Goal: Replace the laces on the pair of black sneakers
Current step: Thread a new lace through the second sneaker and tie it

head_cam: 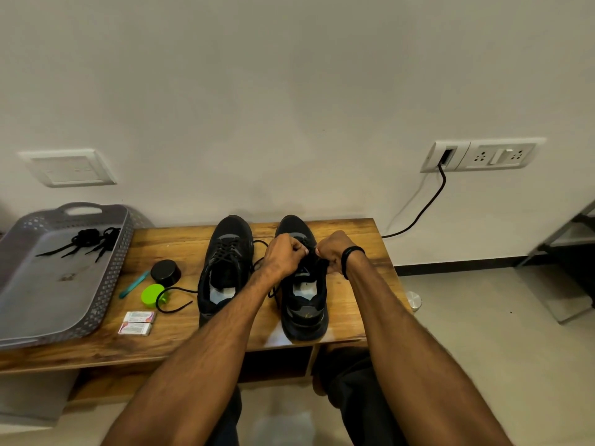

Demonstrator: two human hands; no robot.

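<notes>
Directly beneath both hands, the right sneaker point(305, 312) lies with its long axis pointing away, toe far and heel near, the left hand point(285, 255) and right hand point(333, 252) equally close, knuckles nearly touching, each apparently pinching its lace point(273, 290).

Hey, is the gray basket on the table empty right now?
No, a bundle of black laces lies on the floor of the gray basket.
</notes>
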